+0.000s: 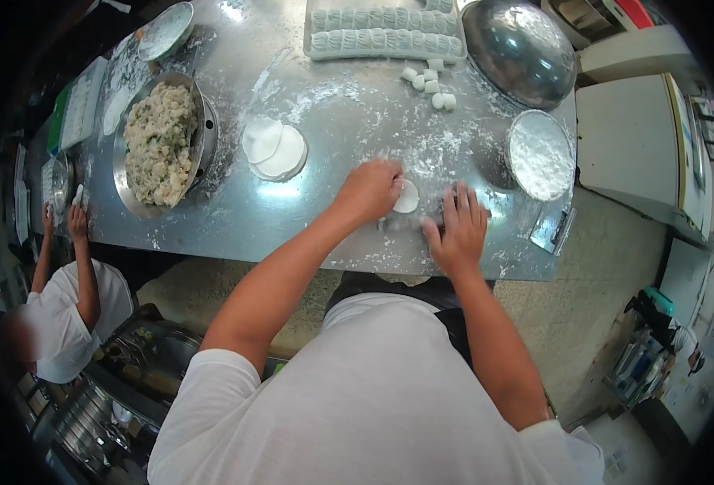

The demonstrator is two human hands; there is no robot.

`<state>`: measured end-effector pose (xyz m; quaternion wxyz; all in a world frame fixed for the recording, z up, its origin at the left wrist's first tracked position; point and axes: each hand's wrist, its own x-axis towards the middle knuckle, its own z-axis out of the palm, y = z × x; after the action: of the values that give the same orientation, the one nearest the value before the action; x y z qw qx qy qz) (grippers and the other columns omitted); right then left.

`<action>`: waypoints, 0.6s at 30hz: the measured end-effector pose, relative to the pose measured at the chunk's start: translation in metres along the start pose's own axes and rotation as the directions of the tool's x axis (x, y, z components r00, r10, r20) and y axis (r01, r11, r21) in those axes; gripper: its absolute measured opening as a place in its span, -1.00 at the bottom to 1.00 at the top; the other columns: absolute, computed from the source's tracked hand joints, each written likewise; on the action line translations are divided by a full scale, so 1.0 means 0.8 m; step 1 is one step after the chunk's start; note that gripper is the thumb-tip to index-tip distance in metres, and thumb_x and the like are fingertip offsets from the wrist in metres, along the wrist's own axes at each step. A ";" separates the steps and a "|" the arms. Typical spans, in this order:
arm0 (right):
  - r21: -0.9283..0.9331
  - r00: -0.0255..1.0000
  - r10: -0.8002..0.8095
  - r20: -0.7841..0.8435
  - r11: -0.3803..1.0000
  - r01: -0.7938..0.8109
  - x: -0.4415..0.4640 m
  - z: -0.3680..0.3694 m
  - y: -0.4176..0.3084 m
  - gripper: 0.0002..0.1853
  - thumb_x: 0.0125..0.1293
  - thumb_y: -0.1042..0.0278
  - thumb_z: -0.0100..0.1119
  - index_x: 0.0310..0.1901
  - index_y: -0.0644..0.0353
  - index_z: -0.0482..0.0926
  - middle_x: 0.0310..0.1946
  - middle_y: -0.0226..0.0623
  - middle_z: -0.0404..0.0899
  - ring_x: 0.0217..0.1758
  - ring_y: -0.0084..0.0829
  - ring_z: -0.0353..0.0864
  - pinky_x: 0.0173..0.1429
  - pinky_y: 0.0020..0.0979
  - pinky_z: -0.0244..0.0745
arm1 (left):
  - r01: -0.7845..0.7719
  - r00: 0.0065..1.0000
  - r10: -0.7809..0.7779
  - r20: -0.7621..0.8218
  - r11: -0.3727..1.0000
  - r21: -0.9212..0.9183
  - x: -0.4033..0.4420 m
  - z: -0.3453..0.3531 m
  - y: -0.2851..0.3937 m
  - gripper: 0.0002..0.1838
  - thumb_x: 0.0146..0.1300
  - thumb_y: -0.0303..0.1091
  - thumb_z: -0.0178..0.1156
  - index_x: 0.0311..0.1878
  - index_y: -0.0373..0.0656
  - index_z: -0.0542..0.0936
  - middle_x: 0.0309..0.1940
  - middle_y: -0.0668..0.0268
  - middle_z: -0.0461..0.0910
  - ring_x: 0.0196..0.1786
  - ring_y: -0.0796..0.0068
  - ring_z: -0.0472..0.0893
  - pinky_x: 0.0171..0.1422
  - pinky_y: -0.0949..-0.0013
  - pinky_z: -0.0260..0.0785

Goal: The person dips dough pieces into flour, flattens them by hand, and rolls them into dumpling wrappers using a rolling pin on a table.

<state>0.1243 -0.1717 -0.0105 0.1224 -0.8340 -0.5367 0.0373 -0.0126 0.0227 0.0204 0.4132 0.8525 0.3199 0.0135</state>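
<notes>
A small white dough round (406, 196) lies on the floured metal table, between my two hands. At its left edge my left hand (369, 190) is closed, with the fingertips on the dough. Palm down to the right of the round, my right hand (460, 226) has its fingers stretched out; whatever may be under them is hidden. A stack of flat dough rounds (279, 153) rests left of my left hand. Several small dough pieces (431, 74) sit farther back, in front of a tray of pleated dumplings (385, 40).
A large bowl of filling (160, 141) stands at the left, a bowl of flour (540, 155) at the right. Behind the flour is a domed metal lid (521, 50). A co-worker (82, 311) works at the table's left end. The metal table's (235, 230) front edge runs before me.
</notes>
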 end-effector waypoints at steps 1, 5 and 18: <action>0.001 1.000 -0.014 -0.009 1.000 0.014 -0.023 -0.002 0.002 -0.20 0.37 -0.22 0.17 0.49 0.17 0.41 0.55 0.11 0.29 0.62 0.09 0.24 0.61 0.18 0.05 | 0.009 1.000 -0.009 0.001 1.000 -0.001 -0.006 -0.004 0.001 -0.78 0.34 -0.30 0.26 -0.10 -0.25 0.69 -0.19 -0.04 0.70 -0.05 -0.11 0.67 0.10 -0.02 0.48; -0.079 1.000 0.013 0.022 0.997 -0.011 0.057 -0.003 -0.008 -0.16 0.35 -0.26 0.17 0.52 0.13 0.38 0.57 0.08 0.26 0.64 0.11 0.19 0.66 0.16 -0.06 | 0.107 0.992 -0.096 0.081 0.984 -0.144 -0.013 0.003 0.007 -0.79 0.33 -0.30 0.29 -0.10 -0.22 0.69 -0.20 -0.02 0.70 -0.06 -0.10 0.67 0.09 -0.01 0.48; 0.035 0.999 -0.042 -0.020 0.998 0.043 -0.022 0.000 0.004 -0.23 0.35 -0.19 0.20 0.44 0.20 0.48 0.55 0.07 0.30 0.61 0.09 0.25 0.58 0.22 0.04 | 0.079 0.990 -0.050 0.129 0.970 -0.232 -0.015 -0.002 0.002 -0.77 0.33 -0.28 0.29 -0.11 -0.25 0.67 -0.24 0.01 0.72 -0.13 -0.08 0.70 0.00 0.01 0.50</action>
<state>0.1195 -0.1887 -0.0125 0.1434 -0.8204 -0.5524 0.0362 -0.0217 0.0162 0.0254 0.5308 0.7856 0.3176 -0.0142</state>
